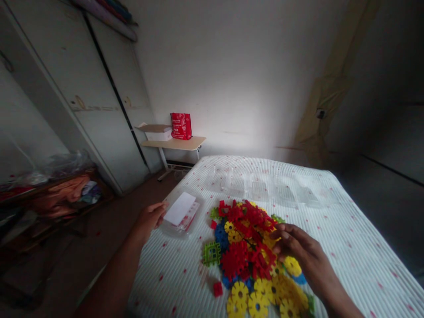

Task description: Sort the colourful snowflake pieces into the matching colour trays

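My left hand [153, 217] grips the near-left rim of a clear plastic box [165, 228] on the bed. Inside the box lie a white card [180, 208] and a red-and-white printed paper [189, 216]. A heap of plastic building pieces fills the middle: red ones [234, 259], yellow notched discs [258, 304], blue discs [221, 235] and a green square lattice piece [212, 254]. At the heap's right edge my right hand [296, 247] has its fingers curled together against yellow and red pieces; what lies between the fingertips is partly hidden.
Several clear plastic boxes [260, 187] stand in a row across the far part of the bed [357, 247]. Behind it, a small table [185, 143] carries a white box [158, 134] and a red bag [181, 126]. A small red piece [217, 289] lies apart near the front.
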Available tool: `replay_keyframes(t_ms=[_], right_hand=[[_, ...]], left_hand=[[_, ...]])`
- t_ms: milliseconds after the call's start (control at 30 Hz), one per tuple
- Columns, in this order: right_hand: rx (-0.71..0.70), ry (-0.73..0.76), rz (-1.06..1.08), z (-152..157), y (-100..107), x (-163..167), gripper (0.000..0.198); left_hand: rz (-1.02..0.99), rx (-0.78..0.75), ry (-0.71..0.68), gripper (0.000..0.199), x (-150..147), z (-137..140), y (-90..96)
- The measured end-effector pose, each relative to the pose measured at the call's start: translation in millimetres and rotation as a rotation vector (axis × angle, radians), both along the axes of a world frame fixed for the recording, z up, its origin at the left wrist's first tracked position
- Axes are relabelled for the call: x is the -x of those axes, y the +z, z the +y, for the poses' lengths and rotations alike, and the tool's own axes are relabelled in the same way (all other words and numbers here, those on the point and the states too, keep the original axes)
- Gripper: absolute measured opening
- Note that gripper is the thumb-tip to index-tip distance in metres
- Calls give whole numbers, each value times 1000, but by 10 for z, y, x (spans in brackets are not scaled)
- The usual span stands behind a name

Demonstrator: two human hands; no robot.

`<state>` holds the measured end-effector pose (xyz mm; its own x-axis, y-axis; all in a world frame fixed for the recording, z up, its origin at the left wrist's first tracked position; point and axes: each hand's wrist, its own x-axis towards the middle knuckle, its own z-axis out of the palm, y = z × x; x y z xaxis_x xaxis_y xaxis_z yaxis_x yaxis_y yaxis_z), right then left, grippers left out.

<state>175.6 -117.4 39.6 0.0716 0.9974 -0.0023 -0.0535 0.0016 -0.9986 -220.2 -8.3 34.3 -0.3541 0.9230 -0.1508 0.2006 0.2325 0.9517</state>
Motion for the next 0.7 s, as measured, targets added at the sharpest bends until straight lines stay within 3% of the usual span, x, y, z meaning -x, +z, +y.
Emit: replay_keyframes(t_ms=[200,400,533,700], right_hand=[[-24,-35,-49,-2,-11,-27,41],[-48,-68,-79,0,-28,-40,42],[-47,-58,-102,-8,19,-33,41],[-46,-42,-123,-12,29,-34,41]], left_hand=[[-120,-151,-52,48,20,-31,140],[-53,-317,-118,38,21,-149,382],[187,-364,-90,26,40,-203,417],[746,-506,-92,26,29,-264,331]])
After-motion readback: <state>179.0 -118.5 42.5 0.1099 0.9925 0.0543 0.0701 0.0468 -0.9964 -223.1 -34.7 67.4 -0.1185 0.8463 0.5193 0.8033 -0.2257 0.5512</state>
